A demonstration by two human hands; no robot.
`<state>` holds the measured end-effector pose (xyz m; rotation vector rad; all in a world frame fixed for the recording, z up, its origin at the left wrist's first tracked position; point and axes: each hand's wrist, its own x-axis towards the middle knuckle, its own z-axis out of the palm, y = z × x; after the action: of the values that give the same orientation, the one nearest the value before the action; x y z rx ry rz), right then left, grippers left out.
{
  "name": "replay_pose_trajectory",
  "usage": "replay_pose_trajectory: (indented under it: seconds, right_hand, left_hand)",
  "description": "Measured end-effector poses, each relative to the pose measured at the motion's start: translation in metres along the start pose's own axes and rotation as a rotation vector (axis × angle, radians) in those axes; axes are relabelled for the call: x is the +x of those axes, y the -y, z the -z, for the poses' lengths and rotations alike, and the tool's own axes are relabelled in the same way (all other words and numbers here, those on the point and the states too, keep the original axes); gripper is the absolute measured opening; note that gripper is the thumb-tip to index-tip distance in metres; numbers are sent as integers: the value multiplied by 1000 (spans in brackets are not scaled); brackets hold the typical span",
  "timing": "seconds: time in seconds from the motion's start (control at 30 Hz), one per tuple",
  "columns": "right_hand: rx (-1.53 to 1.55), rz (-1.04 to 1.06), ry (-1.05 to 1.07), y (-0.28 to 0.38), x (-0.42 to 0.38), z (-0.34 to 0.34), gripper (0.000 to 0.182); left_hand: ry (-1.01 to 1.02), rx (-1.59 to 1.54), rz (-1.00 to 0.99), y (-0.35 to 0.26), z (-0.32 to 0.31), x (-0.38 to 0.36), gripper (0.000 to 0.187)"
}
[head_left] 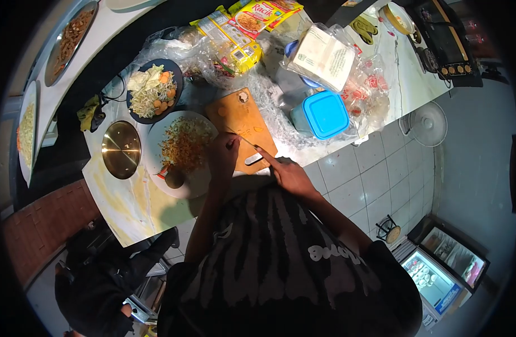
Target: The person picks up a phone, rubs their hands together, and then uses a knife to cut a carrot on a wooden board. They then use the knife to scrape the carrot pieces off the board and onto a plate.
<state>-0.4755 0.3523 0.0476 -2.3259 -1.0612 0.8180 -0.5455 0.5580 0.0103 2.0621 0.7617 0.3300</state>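
My left hand [222, 154] is closed in a pinch at the left edge of a wooden cutting board [227, 112]. Whatever sits between its fingertips is too small to make out. In my right hand [289, 173] is a knife [245, 140], its thin blade slanting over the board towards the left hand, with the index finger stretched along it. Small orange bits lie on the board near the blade. Left of the board, a large white plate [196, 190] carries chopped orange and pale green pieces, partly covered by my left forearm.
A dark plate [131, 110] of sprouts, cabbage and carrot slices stands behind, beside an empty metal bowl [121, 150]. Yellow seasoning packets [257, 21], plastic bags and a blue-lidded container [324, 115] crowd the counter. Another person [98, 281] is at lower left.
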Motion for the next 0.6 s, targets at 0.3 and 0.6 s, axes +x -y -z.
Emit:
replay_pose_trajectory:
  seconds: [0.3, 0.6]
  right_hand:
    - [-89, 49, -56, -11, -7, -8, 67]
    - [-189, 27, -131, -8, -13, 0, 65]
  left_hand:
    - [0, -88, -89, 16, -1, 1, 12]
    - [-162, 309, -547, -6, 19, -3, 26]
